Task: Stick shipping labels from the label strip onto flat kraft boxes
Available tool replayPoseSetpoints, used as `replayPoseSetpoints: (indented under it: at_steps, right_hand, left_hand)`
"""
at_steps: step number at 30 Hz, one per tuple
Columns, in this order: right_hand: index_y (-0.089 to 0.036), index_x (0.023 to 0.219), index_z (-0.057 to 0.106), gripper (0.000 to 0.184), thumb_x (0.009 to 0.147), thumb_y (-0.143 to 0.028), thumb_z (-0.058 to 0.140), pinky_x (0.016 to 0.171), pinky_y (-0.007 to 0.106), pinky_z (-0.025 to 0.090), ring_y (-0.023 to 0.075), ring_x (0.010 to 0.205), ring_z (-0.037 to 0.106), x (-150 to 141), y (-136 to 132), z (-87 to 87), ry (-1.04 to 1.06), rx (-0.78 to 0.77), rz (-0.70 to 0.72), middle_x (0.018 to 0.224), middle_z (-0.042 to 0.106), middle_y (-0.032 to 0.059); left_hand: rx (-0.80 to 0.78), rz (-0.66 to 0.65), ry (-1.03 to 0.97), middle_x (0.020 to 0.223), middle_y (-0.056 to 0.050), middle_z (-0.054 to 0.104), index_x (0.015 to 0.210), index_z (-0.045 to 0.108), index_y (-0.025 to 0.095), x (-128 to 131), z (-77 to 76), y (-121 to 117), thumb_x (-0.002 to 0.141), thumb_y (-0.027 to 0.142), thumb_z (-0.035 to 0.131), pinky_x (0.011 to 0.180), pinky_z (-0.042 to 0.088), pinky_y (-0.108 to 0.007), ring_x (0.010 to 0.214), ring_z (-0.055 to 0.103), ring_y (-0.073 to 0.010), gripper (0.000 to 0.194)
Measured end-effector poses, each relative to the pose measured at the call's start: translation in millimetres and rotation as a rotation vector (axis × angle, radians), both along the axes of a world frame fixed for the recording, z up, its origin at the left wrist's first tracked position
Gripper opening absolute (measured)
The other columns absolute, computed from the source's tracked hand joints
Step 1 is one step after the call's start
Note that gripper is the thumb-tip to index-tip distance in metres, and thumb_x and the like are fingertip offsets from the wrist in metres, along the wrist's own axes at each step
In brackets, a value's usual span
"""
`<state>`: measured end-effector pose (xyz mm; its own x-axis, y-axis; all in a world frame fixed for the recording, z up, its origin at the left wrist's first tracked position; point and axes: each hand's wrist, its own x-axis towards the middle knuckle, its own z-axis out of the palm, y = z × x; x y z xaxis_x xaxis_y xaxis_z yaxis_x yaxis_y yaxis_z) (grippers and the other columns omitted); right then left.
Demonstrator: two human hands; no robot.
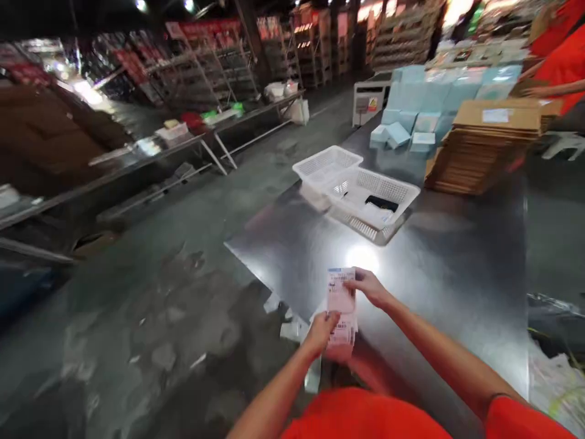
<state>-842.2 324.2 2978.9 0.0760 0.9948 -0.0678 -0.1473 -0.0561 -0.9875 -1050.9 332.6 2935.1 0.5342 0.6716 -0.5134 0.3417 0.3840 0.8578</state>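
Observation:
Printed paper labels (pixel 341 302) in a strip hang between my hands over the near left edge of the metal table (pixel 461 262). My left hand (pixel 321 332) pinches the strip on its left side, around the middle, thumb on top. Higher up, my right hand (pixel 369 285) grips the right edge with thumb and fingers closed. The print is too blurred to read. Beyond my hands stand white plastic baskets (pixel 326 160) on the table; the nearer one holds a black item (pixel 382 202) and a white item.
Flattened cardboard boxes (pixel 484 146) are stacked at the table's right, with light blue boxes (pixel 420 91) piled behind. Paper scraps (pixel 292 331) lie by the left table edge. Long side tables (pixel 150 152) line the left. A person in a red shirt (pixel 564 61) is at the far right.

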Motion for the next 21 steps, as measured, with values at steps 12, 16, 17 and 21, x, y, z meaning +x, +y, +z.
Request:
replayPoseSetpoints:
  at_steps: [12,16,17,21]
  right_hand:
    - [-0.016,0.102,0.067,0.041,0.082,-0.050,0.056,0.072,0.026,0.048,0.0170,0.083,0.059,-213,-136,38.0,-0.459,0.026,0.369,0.091,0.066,0.0041]
    - [-0.021,0.104,0.063,0.045,0.076,-0.056,0.058,0.072,0.028,0.048,0.0192,0.083,0.059,-227,-173,34.2,-0.592,0.011,0.364,0.097,0.065,0.0041]
    - [-0.023,0.099,0.064,0.043,0.074,-0.058,0.059,0.074,0.030,0.049,0.0207,0.085,0.060,-229,-175,27.6,-0.629,-0.005,0.404,0.098,0.065,0.0040]
    - [-0.031,0.085,0.061,0.036,0.065,-0.062,0.063,0.065,0.037,0.049,0.0254,0.077,0.062,-259,-181,-7.8,-0.714,-0.093,0.537,0.086,0.066,0.0050]
  left_hand:
    - [0.086,0.638,-0.294,0.067,0.002,0.055,0.086,0.065,0.013,-178,82.8,-126,0.062,0.039,0.077,0.053,0.037,-0.019,0.056,0.047,-0.0067,0.037]
    - [0.150,0.729,-0.179,0.055,0.006,0.046,0.066,0.058,0.014,-197,66.2,-188,0.062,0.050,0.072,0.050,0.029,-0.021,0.051,0.039,-0.0060,0.039]
    - [0.170,0.731,-0.176,0.054,0.006,0.045,0.064,0.056,0.015,-201,58.5,-203,0.063,0.054,0.071,0.051,0.028,-0.021,0.051,0.039,-0.0062,0.042]
    - [0.319,0.988,-0.092,0.050,0.007,0.036,0.051,0.045,0.016,-223,28.3,-262,0.058,0.058,0.075,0.053,0.020,-0.025,0.053,0.029,-0.0064,0.051]
